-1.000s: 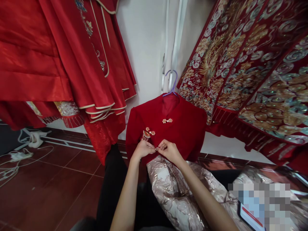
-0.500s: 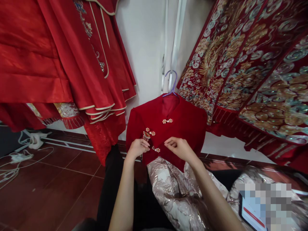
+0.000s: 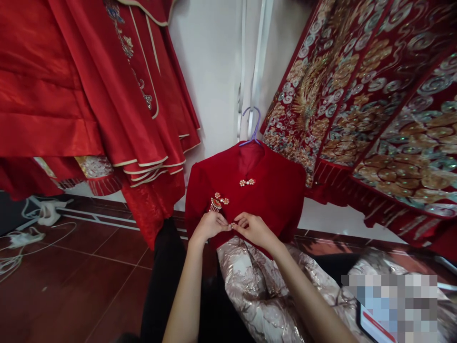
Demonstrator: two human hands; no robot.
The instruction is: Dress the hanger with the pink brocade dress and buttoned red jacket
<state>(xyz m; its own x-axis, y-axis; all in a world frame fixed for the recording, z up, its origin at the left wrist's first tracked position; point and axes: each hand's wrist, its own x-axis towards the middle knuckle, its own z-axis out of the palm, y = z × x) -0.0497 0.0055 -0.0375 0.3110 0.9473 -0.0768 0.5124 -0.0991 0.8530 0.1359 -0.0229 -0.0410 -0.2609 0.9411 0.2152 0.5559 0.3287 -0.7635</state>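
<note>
Behind the red jacket (image 3: 278, 190) I see a pale wall (image 3: 210, 95) with white upright poles (image 3: 257, 57), and to the jacket's left a dark red tiled floor (image 3: 89, 276) runs out, with white cables (image 3: 14, 262) on it. The jacket itself sits in the middle of my view, on a purple hanger (image 3: 255, 136) that rises from its collar. Near the jacket's lower front edge, the left hand (image 3: 210, 225) pinches one end of a lower beaded clasp (image 3: 232, 226), thumb and fingertips closed together; the right hand (image 3: 256, 229) has its fingers closed in a pinch at the other end, so the two nearly meet. An upper clasp (image 3: 247, 183) is fastened below the jacket's collar, and a fan-shaped ornament (image 3: 215, 205) hangs just above the left hand. Below the jacket spreads shiny patterned fabric (image 3: 243, 271). Red garments (image 3: 143, 128) hang left of the jacket, an embroidered garment (image 3: 342, 114) right of it; a phone (image 3: 374, 325), partly pixelated, lies to its lower right.
</note>
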